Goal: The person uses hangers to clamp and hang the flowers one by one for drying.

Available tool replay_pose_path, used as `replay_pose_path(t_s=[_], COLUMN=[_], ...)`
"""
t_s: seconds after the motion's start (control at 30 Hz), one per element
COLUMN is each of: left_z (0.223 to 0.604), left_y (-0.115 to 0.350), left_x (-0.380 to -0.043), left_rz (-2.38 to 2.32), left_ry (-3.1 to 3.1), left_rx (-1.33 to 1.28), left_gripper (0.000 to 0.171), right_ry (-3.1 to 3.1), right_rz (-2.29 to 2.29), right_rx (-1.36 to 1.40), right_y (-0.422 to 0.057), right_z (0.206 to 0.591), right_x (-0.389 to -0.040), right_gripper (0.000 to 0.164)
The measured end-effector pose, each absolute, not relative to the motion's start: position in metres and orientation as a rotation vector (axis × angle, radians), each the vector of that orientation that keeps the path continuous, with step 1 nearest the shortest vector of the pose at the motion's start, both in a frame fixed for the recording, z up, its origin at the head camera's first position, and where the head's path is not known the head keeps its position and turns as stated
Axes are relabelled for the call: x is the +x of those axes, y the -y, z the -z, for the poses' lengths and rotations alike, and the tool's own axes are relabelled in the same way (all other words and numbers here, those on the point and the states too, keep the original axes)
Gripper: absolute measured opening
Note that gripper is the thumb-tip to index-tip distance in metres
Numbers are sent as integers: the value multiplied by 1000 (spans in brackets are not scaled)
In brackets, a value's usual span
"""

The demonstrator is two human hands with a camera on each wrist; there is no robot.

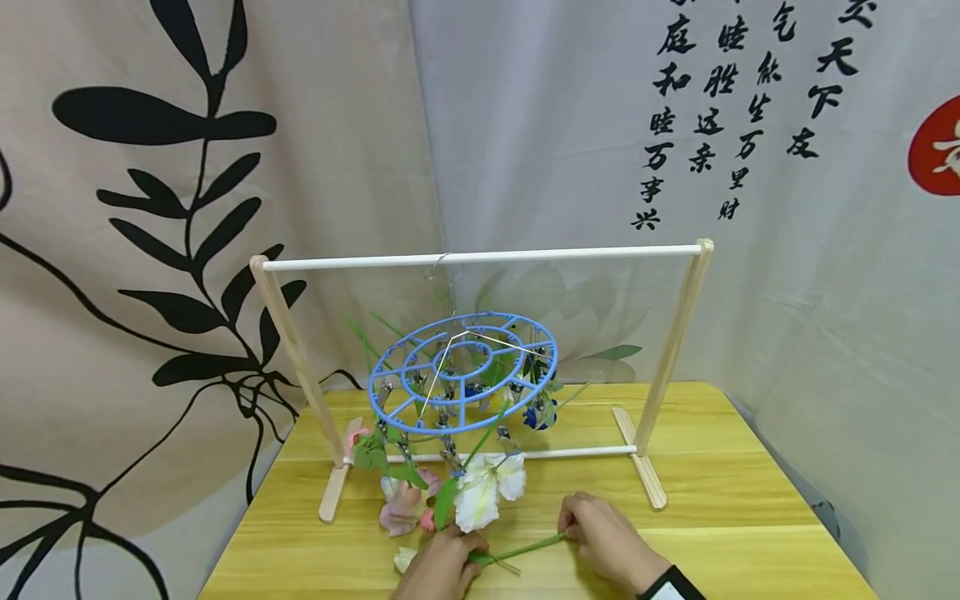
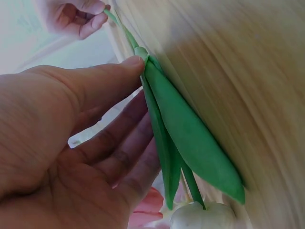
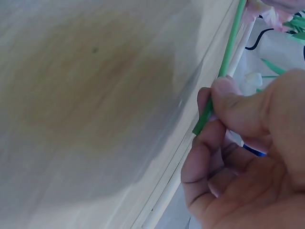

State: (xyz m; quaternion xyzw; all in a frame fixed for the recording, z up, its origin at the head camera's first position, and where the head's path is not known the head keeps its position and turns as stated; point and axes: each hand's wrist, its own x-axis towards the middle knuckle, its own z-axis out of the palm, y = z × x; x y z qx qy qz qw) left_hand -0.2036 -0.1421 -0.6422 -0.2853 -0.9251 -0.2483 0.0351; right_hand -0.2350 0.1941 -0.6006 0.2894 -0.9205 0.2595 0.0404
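Note:
A white artificial tulip (image 2: 202, 217) with long green leaves (image 2: 190, 124) lies low over the table, held at two places. My left hand (image 1: 442, 562) pinches its stem at the base of the leaves, thumb on top. The tail of the green stem (image 3: 231, 40) is pinched between thumb and forefinger of my right hand (image 1: 606, 537). Beyond the hands, a blue round clip hanger (image 1: 461, 425) hangs from a rack. A white open blossom (image 1: 480, 492) and pink flowers (image 1: 402, 507) hang from its clips, just past my left hand.
The rack has a white top bar (image 1: 480, 258), wooden uprights (image 1: 675, 342) and flat feet (image 1: 648, 479) on the wood-grain table (image 1: 735, 517). Blue flowers (image 1: 540, 414) hang on the hanger's right side. A printed curtain (image 1: 525, 125) stands behind.

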Motion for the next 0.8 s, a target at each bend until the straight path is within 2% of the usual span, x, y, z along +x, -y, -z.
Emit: replay_pose_path(t_s=[0.13,0.37,0.5,0.8], left_z=[648,588,587,586], left_y=[141,126,127,130], left_x=[-207,-182,-179,-178], left_rz=[737,701,695,782], left_ry=[2850,2843,2784,2781], left_rx=[-859,-828,-876,-814], left_gripper=[20,21,22,27], right_ry=[2785,2766,2759,2752], right_rz=[-807,-841,-883,-903], right_rx=[896,920,926,863], right_y=[-198,-203,-204,-206], right_z=[602,599,597,595], right_x=[-236,-233,-231,-229], right_gripper=[27,24,24,29])
